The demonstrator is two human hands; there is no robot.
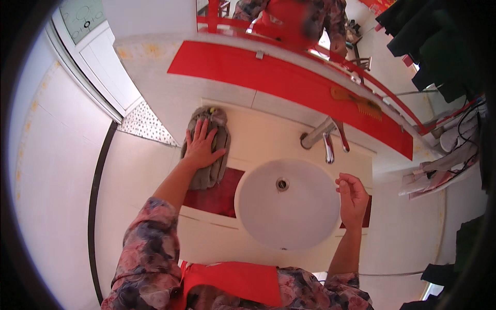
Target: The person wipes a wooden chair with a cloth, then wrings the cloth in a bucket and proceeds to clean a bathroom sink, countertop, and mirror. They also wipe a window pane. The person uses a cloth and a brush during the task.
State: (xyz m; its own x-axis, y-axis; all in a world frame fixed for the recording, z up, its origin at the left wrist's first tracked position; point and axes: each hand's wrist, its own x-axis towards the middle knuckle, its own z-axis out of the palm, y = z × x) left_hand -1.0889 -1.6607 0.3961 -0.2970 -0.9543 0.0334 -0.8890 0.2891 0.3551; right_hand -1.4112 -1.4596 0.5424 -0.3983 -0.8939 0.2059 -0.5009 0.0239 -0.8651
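Observation:
My left hand (202, 145) lies spread on a folded grey-brown cloth (209, 176), pressing its upper part against the counter at the left of the washbasin. Over the basin's right rim is my right hand (352, 193), its fingers bent and thumb near them; I see nothing held in it. Between the hands sits the round white washbasin (294, 217) with a metal drain (282, 184) and no water that I can make out. A chrome faucet (319, 135) stands behind the basin, to the upper left of my right hand.
A red shelf (248, 81) below the mirror (372, 42) bears an orange comb (356, 102). At the right, a white rack (438, 182) holds cloths and cables, near dark hanging fabric (449, 46). A white door (104, 66) is at the upper left.

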